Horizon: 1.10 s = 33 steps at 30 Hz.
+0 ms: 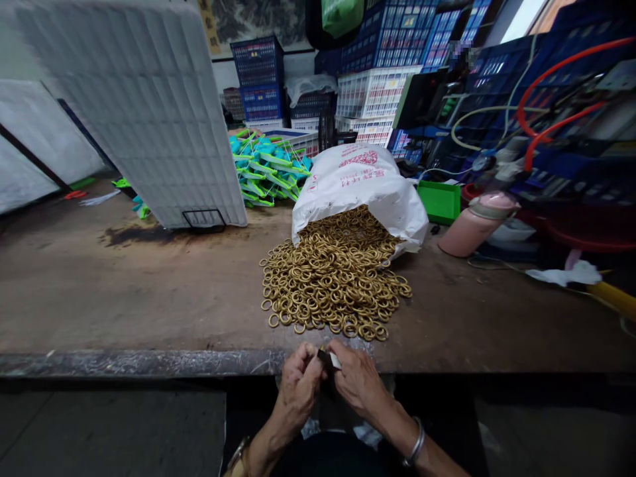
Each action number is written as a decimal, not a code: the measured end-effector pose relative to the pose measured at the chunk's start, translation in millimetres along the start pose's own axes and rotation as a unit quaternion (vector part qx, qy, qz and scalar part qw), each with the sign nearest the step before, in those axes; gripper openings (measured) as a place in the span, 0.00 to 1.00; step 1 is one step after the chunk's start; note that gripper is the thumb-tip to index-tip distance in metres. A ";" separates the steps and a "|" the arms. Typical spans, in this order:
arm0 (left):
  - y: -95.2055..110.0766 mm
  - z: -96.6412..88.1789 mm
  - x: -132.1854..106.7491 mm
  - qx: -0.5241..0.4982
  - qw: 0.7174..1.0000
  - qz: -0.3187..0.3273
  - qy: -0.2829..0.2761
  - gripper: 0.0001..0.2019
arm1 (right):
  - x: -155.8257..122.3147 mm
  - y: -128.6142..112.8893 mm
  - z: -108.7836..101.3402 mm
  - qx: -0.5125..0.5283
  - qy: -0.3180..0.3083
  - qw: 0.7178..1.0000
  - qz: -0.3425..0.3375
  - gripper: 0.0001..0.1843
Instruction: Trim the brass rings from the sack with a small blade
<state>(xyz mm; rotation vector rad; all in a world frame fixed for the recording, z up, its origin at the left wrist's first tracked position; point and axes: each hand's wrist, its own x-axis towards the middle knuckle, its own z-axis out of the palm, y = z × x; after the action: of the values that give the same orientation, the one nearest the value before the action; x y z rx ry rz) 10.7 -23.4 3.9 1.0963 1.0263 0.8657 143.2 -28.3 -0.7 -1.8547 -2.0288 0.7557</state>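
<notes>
My left hand and my right hand meet at the near edge of the workbench. Both are pinched on a small dark part with a pale end held between them. Just beyond my fingers lies a heap of brass rings, spilling from a white sack that lies on its side. A bracelet shows on my right wrist, a watch strap on my left.
A large white ribbed panel leans at the back left. Teal and green plastic pieces are piled behind the sack. A pink bottle, a green tray, hoses and stacked blue crates crowd the right and back.
</notes>
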 end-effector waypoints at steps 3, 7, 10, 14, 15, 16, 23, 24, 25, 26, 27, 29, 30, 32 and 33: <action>-3.1 -0.3 0.8 0.018 1.000 0.019 0.009 0.16 | -1.6 -2.5 -1.8 -0.022 0.001 1.000 -0.005 0.15; -5.5 -0.7 0.9 0.038 0.998 0.043 0.011 0.15 | -2.7 -0.8 -2.2 -0.029 0.014 0.999 -0.025 0.15; -1.3 -0.5 -4.8 0.066 0.994 0.084 0.010 0.15 | -1.3 5.7 0.7 -0.022 0.014 0.999 -0.038 0.13; 12.2 3.5 -17.8 0.063 0.991 0.104 -0.053 0.15 | 1.7 12.1 3.0 -0.030 0.005 0.999 -0.034 0.08; 15.2 4.5 -19.9 0.037 0.993 0.083 -0.069 0.14 | 2.4 12.5 2.3 -0.036 0.009 0.999 -0.019 0.07; 17.5 5.2 -20.9 0.003 0.995 0.054 -0.078 0.14 | 3.0 12.8 1.0 -0.040 0.020 0.999 -0.005 0.07; 14.1 -1.1 -12.0 -0.217 0.970 -0.095 -0.059 0.14 | 11.1 20.7 -19.5 -0.118 0.157 0.979 0.052 0.15; 12.4 -2.0 -11.5 -0.233 0.967 -0.092 -0.051 0.13 | 12.2 21.5 -21.3 -0.136 0.152 0.978 0.051 0.16; 10.8 -2.7 -11.4 -0.249 0.963 -0.091 -0.044 0.11 | 13.1 21.9 -22.2 -0.154 0.143 0.976 0.052 0.17; 9.4 -3.4 -11.4 -0.266 0.959 -0.094 -0.037 0.10 | 13.7 22.0 -22.3 -0.170 0.134 0.975 0.056 0.17; 8.3 -4.1 -11.5 -0.284 0.953 -0.101 -0.034 0.08 | 13.9 21.9 -21.9 -0.184 0.126 0.973 0.062 0.17; 6.5 -6.1 -11.1 -0.318 0.940 -0.120 -0.038 0.08 | 13.6 21.9 -20.0 -0.198 0.120 0.970 0.076 0.15; 5.7 -7.4 -10.6 -0.335 0.932 -0.132 -0.041 0.08 | 13.2 22.3 -19.1 -0.198 0.121 0.969 0.080 0.14; 3.8 -9.9 -8.8 -0.366 0.917 -0.154 -0.042 0.09 | 12.4 23.9 -18.2 -0.188 0.124 0.971 0.079 0.14; 2.7 -10.8 -7.7 -0.378 0.911 -0.163 -0.037 0.09 | 12.1 25.1 -18.2 -0.177 0.126 0.973 0.077 0.15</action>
<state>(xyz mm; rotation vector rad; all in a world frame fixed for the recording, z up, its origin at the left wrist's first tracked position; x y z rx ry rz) -2.1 -26.9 6.9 0.2847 0.6776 0.8284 172.3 -12.2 -1.3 -2.1906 -1.9682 0.1796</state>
